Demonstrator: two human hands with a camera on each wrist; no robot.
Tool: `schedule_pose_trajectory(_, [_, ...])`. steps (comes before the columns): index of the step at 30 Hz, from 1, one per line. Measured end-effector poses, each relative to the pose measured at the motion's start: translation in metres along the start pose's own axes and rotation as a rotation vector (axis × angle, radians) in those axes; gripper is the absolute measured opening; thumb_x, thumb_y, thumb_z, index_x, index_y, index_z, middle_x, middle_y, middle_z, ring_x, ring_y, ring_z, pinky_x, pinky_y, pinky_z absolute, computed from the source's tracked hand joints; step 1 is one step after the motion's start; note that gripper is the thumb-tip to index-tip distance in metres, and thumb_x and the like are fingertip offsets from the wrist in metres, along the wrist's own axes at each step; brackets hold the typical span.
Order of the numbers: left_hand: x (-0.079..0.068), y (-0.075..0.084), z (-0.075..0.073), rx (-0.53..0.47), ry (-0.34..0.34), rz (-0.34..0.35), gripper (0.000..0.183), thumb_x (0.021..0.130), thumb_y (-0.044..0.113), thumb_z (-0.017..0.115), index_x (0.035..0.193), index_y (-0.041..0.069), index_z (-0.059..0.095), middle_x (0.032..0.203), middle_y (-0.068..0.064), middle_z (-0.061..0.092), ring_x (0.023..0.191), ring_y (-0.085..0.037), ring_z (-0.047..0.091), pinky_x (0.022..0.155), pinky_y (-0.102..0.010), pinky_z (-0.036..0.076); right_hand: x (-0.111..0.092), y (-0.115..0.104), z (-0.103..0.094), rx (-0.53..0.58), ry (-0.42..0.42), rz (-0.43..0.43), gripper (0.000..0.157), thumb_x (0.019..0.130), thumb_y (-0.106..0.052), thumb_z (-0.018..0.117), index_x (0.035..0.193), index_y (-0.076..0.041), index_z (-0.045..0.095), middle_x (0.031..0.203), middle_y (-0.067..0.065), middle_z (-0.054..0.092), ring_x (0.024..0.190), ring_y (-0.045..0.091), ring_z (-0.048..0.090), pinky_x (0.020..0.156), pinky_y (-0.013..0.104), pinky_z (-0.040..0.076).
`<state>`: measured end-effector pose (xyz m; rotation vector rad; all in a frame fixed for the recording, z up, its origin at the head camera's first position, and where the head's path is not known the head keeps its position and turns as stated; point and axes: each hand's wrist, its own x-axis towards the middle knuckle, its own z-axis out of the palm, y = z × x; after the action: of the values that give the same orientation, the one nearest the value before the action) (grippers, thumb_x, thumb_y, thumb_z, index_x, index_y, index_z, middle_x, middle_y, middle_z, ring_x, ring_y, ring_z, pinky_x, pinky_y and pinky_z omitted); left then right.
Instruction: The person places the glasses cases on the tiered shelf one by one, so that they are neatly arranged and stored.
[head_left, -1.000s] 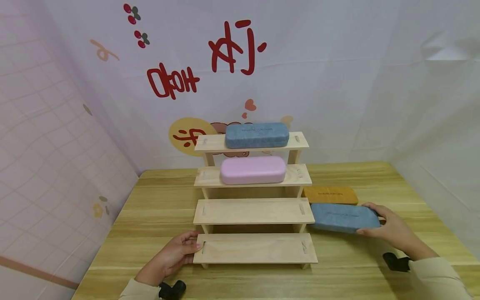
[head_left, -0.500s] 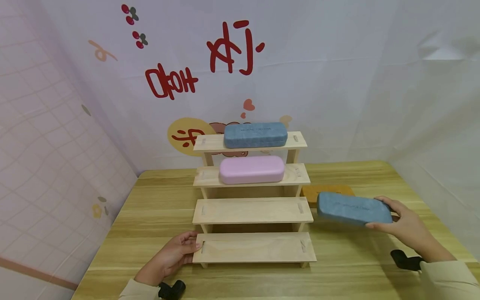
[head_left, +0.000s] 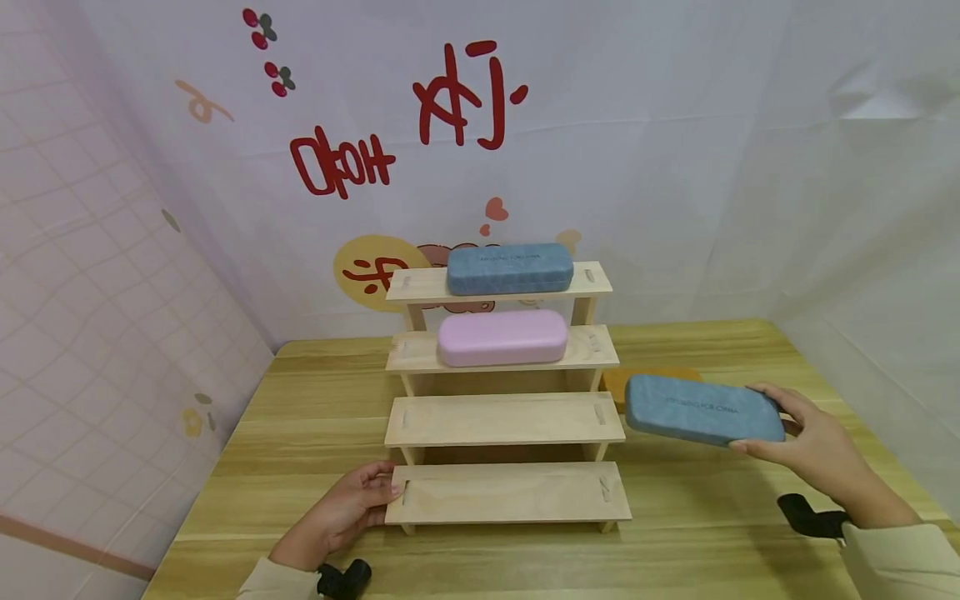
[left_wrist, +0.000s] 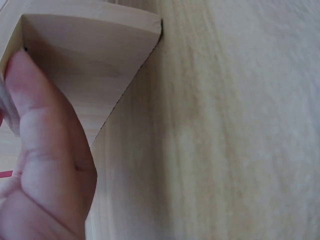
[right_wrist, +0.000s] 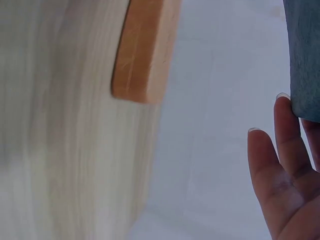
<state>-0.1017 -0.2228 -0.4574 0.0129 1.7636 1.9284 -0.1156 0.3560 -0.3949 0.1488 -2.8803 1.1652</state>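
My right hand point(head_left: 825, 442) grips the right end of a blue glasses case point(head_left: 701, 408), thumb in front and fingers behind. The case is raised off the table and slightly tilted; its corner shows in the right wrist view point(right_wrist: 305, 60). My left hand point(head_left: 345, 504) holds the left end of the lowest shelf of a stepped wooden stand point(head_left: 510, 493). In the left wrist view, a digit of the left hand point(left_wrist: 45, 125) lies against the stand's side. A second blue glasses case point(head_left: 510, 269) rests on the top shelf, and a pink glasses case point(head_left: 502, 338) sits one shelf below.
An orange-brown glasses case point(head_left: 617, 388) lies on the wooden table point(head_left: 322, 400) right of the stand, partly hidden behind the held case. A white printed backdrop point(head_left: 637, 167) stands behind the table and along its sides.
My right hand has lifted the blue glasses case off the table from in front of the orange-brown one, tilting its printed top into view. My left hand stays on the stand.
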Motion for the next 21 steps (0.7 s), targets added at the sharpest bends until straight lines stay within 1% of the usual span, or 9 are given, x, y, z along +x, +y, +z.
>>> schedule_pose_trajectory(3, [0.0, 0.0, 0.0, 0.005, 0.002, 0.001, 0.061, 0.096, 0.005, 0.057, 0.14, -0.018, 0.022, 0.106, -0.006, 0.061, 0.091, -0.016, 0.064, 0.078, -0.033, 0.055, -0.001, -0.008, 0.0, -0.018, 0.028, -0.029, 0.084, 0.083, -0.018, 0.078, 0.151, -0.006, 0.03, 0.148, 0.035, 0.025, 0.114, 0.058, 0.042, 0.068, 0.005, 0.042])
schedule_pose_trajectory(5, [0.0, 0.0, 0.001, 0.006, 0.004, 0.002, 0.061, 0.096, 0.005, 0.057, 0.139, -0.018, 0.022, 0.106, -0.006, 0.061, 0.091, -0.016, 0.064, 0.078, -0.033, 0.055, -0.002, -0.014, 0.001, -0.028, 0.051, -0.056, 0.083, 0.081, -0.017, 0.079, 0.149, -0.007, 0.033, 0.146, 0.032, 0.029, 0.114, 0.035, 0.054, 0.069, 0.003, 0.041])
schedule_pose_trajectory(6, [0.0, 0.0, 0.001, 0.006, 0.005, 0.003, 0.06, 0.096, 0.005, 0.057, 0.139, -0.019, 0.022, 0.105, -0.006, 0.061, 0.091, -0.016, 0.064, 0.078, -0.033, 0.055, -0.002, -0.016, 0.002, -0.03, 0.061, -0.072, 0.083, 0.08, -0.017, 0.08, 0.149, -0.007, 0.035, 0.144, 0.03, 0.031, 0.112, 0.02, 0.055, 0.07, 0.002, 0.04])
schedule_pose_trajectory(8, [0.0, 0.0, 0.001, 0.006, 0.008, 0.006, 0.06, 0.095, 0.005, 0.057, 0.139, -0.019, 0.023, 0.105, -0.006, 0.061, 0.091, -0.016, 0.064, 0.078, -0.033, 0.055, -0.003, -0.022, 0.004, -0.023, 0.08, -0.105, 0.082, 0.078, -0.016, 0.082, 0.147, -0.007, 0.038, 0.141, 0.026, 0.034, 0.107, -0.006, 0.047, 0.072, 0.001, 0.04])
schedule_pose_trajectory(10, [0.0, 0.0, 0.0, 0.008, 0.008, 0.008, 0.06, 0.095, 0.005, 0.057, 0.138, -0.018, 0.023, 0.105, -0.006, 0.061, 0.091, -0.016, 0.064, 0.078, -0.033, 0.055, -0.003, -0.027, 0.007, -0.006, 0.099, -0.142, 0.08, 0.077, -0.014, 0.083, 0.145, -0.008, 0.041, 0.138, 0.014, 0.037, 0.1, -0.021, 0.034, 0.074, 0.001, 0.039])
schedule_pose_trajectory(14, [0.0, 0.0, 0.001, 0.011, 0.012, 0.008, 0.061, 0.095, 0.005, 0.058, 0.139, -0.019, 0.022, 0.105, -0.007, 0.06, 0.091, -0.016, 0.064, 0.077, -0.033, 0.055, -0.003, -0.039, 0.015, 0.028, 0.127, -0.232, 0.078, 0.073, -0.01, 0.084, 0.14, -0.008, 0.045, 0.13, -0.016, 0.038, 0.103, -0.018, 0.039, 0.08, -0.001, 0.037])
schedule_pose_trajectory(16, [-0.001, 0.0, 0.001, 0.012, 0.015, 0.007, 0.062, 0.095, 0.005, 0.058, 0.139, -0.019, 0.022, 0.105, -0.007, 0.06, 0.09, -0.016, 0.064, 0.077, -0.033, 0.055, -0.003, -0.045, 0.02, 0.037, 0.132, -0.266, 0.077, 0.072, -0.009, 0.085, 0.139, -0.007, 0.046, 0.126, -0.024, 0.037, 0.105, -0.017, 0.04, 0.082, 0.0, 0.036])
schedule_pose_trajectory(18, [-0.001, 0.0, 0.001, 0.013, 0.014, 0.008, 0.062, 0.095, 0.005, 0.058, 0.139, -0.019, 0.021, 0.105, -0.007, 0.061, 0.09, -0.015, 0.064, 0.077, -0.032, 0.055, -0.003, -0.051, 0.024, 0.044, 0.138, -0.292, 0.078, 0.071, -0.008, 0.086, 0.138, -0.005, 0.047, 0.125, -0.026, 0.038, 0.106, -0.015, 0.041, 0.084, 0.0, 0.036])
schedule_pose_trajectory(21, [-0.001, 0.0, 0.001, 0.013, 0.01, 0.009, 0.063, 0.095, 0.005, 0.058, 0.139, -0.019, 0.021, 0.105, -0.006, 0.061, 0.091, -0.015, 0.064, 0.077, -0.032, 0.055, -0.001, -0.059, 0.031, 0.059, 0.142, -0.313, 0.079, 0.069, -0.007, 0.087, 0.137, -0.003, 0.048, 0.129, -0.014, 0.041, 0.107, -0.015, 0.04, 0.085, 0.0, 0.035])
